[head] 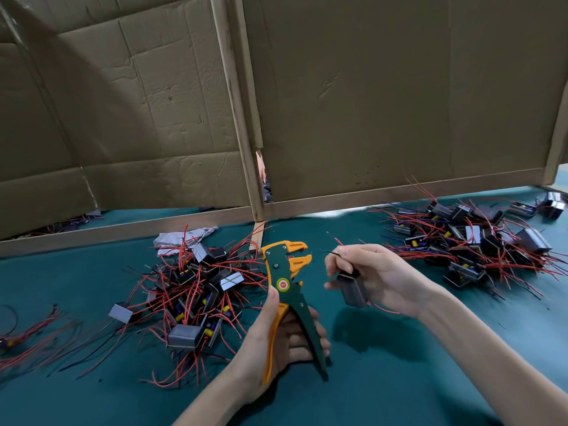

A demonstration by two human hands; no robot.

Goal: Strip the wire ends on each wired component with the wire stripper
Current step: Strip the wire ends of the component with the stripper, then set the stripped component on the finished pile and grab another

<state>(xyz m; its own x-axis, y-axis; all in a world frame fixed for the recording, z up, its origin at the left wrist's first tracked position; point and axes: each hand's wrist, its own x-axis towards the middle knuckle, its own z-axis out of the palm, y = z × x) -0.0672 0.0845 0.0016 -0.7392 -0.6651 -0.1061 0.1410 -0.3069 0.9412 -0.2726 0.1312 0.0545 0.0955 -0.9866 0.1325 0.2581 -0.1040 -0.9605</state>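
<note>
A green mat covers the table, with a cardboard screen standing along its far edge. At the far left lie loose red wires. Next comes a heap of wired components, red leads tangled over grey blocks.

Right of it, near the middle, the left hand is wrapped around both handles of the stripper. The tool stands nearly upright, its long axis running from near to far, leaning slightly left, with the orange jaws at the far end facing right. The jaws look parted, likely so a lead can be fed in from the right.

The right hand holds a component off the mat, fingers curled around the dark block while thumb and forefinger pinch a thin wire whose free end points left toward the jaws, not yet between them. Pinching close to the tip probably keeps the limp lead straight for aiming.

At the far right sits a second heap.
</note>
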